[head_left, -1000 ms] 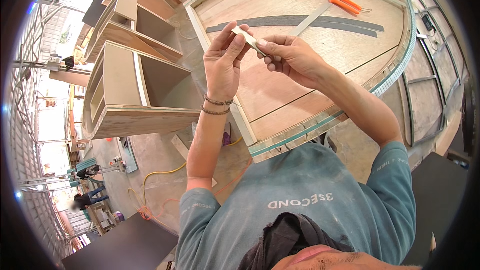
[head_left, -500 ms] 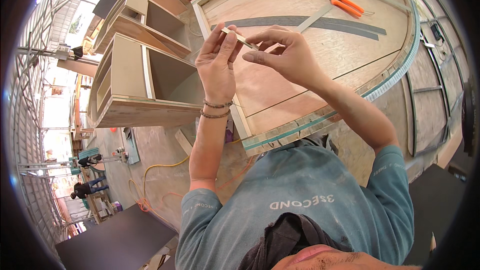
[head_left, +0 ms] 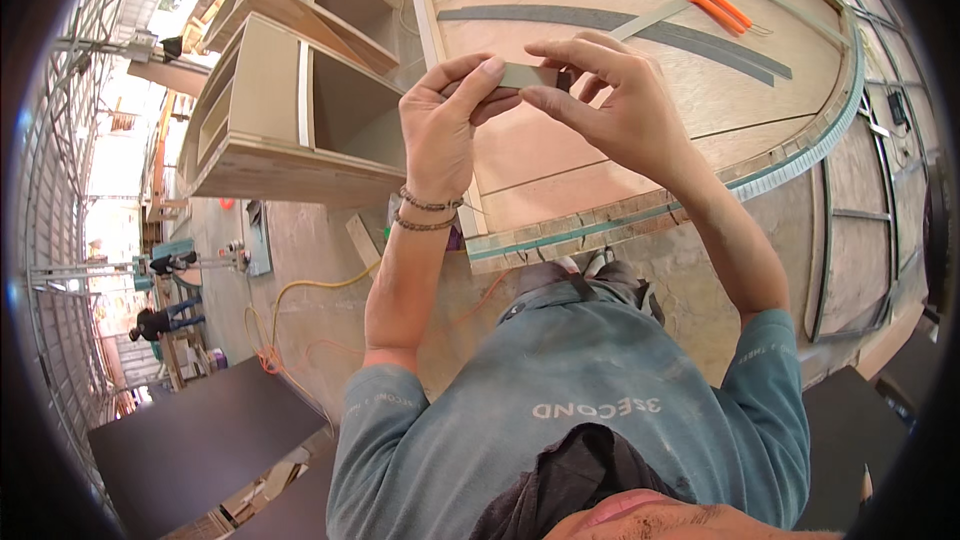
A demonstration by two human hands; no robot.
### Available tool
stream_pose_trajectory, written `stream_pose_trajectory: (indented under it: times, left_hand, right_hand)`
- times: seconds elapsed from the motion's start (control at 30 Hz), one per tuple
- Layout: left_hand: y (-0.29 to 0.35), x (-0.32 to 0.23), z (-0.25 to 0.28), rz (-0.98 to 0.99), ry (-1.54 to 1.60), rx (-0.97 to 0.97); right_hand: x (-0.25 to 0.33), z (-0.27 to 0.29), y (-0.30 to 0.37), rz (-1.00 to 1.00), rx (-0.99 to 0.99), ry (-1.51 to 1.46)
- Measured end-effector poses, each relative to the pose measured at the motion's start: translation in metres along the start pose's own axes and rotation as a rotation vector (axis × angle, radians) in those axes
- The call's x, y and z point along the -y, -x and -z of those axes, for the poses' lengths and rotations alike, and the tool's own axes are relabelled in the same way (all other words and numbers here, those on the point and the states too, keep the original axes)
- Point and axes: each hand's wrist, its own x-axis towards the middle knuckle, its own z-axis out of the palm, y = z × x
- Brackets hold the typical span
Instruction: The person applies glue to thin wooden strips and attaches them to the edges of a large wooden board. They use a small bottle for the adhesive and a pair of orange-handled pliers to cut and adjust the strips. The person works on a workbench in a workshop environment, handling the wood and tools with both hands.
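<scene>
Between my hands, above the curved wooden frame, is a short flat grey-green strip (head_left: 527, 75) with its broad face showing. My left hand (head_left: 450, 105) pinches its left end, thumb on the face and fingers behind. My right hand (head_left: 625, 95) curls around the other end, the thumb at the lower edge and the fingertips partly hidden behind the piece. Beyond them on the wooden panel (head_left: 560, 145) lie long dark grey strips (head_left: 560, 15), a paler strip (head_left: 650, 20) crossing them, and orange-handled snips (head_left: 712, 6).
Unfinished cabinet boxes (head_left: 265, 105) stand to the left of the round frame. A yellow hose (head_left: 320, 284) and orange cord run over the concrete floor. Dark boards (head_left: 205, 440) lie at lower left; metal framing (head_left: 860, 210) is at right. Another person (head_left: 165, 322) is far left.
The strip has turned from edge-on to show its broad face and is now more level. My hands have shifted slightly to the right, and the view has tilted a little.
</scene>
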Motion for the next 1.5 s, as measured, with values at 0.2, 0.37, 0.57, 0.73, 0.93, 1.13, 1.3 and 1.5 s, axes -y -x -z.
stream_pose_trajectory:
  times: [0.2, 0.37, 0.57, 0.73, 0.93, 1.13, 1.3, 1.5]
  left_hand:
    - [0.016, 0.006, -0.001, 0.106, -0.023, 0.039]
    - [0.022, -0.001, 0.019, -0.003, -0.388, 0.220]
    - [0.010, -0.001, 0.096, -0.676, -1.195, 0.772]
    - [-0.008, 0.003, 0.121, -0.776, -1.050, 1.044]
    - [-0.035, 0.009, 0.127, -0.950, -0.956, 1.271]
    - [-0.048, 0.025, 0.137, -1.069, -0.759, 1.348]
    - [-0.051, 0.031, 0.142, -1.093, -0.702, 1.384]
    - [-0.051, 0.026, 0.149, -1.089, -0.741, 1.410]
  right_hand:
    - [0.001, 0.003, 0.018, 0.375, -0.029, 0.399]
    - [0.003, -0.001, 0.037, 0.325, -0.098, 0.370]
    - [0.033, 0.003, 0.069, -0.041, -0.245, 0.167]
    - [0.067, -0.033, 0.095, -0.176, -0.451, 0.101]
    - [0.116, -0.118, 0.123, -0.316, -0.715, 0.126]
    - [0.143, -0.213, 0.155, -0.468, -1.033, 0.148]
    - [0.146, -0.273, 0.175, -0.548, -1.229, 0.008]
    - [0.120, -0.322, 0.186, -0.594, -1.322, -0.168]
